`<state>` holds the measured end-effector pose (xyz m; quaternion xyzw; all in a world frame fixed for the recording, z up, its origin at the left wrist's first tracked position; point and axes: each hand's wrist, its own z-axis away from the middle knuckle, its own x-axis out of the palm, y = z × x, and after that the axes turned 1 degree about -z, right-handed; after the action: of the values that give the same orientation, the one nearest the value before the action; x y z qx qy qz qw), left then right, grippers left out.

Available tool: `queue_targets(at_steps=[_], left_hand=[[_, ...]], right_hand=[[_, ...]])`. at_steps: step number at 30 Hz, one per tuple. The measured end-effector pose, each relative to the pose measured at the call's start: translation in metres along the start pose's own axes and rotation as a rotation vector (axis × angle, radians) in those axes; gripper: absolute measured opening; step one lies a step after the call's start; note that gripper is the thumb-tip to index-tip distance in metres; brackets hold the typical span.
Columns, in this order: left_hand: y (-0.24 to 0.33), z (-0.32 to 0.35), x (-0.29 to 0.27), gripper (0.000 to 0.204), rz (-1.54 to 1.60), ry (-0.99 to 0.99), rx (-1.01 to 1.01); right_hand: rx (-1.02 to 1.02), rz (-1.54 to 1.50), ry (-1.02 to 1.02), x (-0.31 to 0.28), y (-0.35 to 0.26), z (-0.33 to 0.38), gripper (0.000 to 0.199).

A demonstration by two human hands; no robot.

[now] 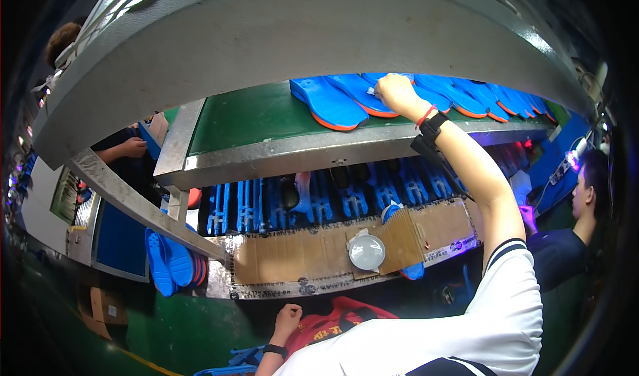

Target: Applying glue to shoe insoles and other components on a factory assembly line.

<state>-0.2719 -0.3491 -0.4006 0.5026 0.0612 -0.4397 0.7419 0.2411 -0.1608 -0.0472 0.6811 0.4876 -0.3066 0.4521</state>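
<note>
Stretched out over the green conveyor belt (246,120), my right hand (397,94) is closed on a small whitish thing whose kind I cannot make out. It is over a row of blue shoe soles with orange edges; one sole (329,103) lies at the left end of the row, and another (363,93) is right beside my fingers. My left hand (288,319) is down at my lap beside a red cloth (339,319) with yellow marks. Its fingers are curled in, and anything inside them is hidden.
A thick grey beam (299,43) crosses above the belt. Below it, a cardboard-covered shelf (286,256) carries a round whitish container (367,252). Blue soles (174,263) stand at the left. One person (578,223) is at the right; another person's hand (133,148) shows at the left.
</note>
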Motion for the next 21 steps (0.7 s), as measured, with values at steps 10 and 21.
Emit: queue_targets(at_steps=[10, 21], left_hand=[[0.009, 0.004, 0.000, 0.020, -0.070, -0.029, 0.036], [0.023, 0.006, -0.001, 0.019, -0.079, -0.067, 0.047]], right_hand=[[0.591, -1.602, -0.067, -0.053, 0.023, 0.036, 0.019], [0.457, -1.962, -0.332, -0.090, -0.006, 0.076, 0.031]])
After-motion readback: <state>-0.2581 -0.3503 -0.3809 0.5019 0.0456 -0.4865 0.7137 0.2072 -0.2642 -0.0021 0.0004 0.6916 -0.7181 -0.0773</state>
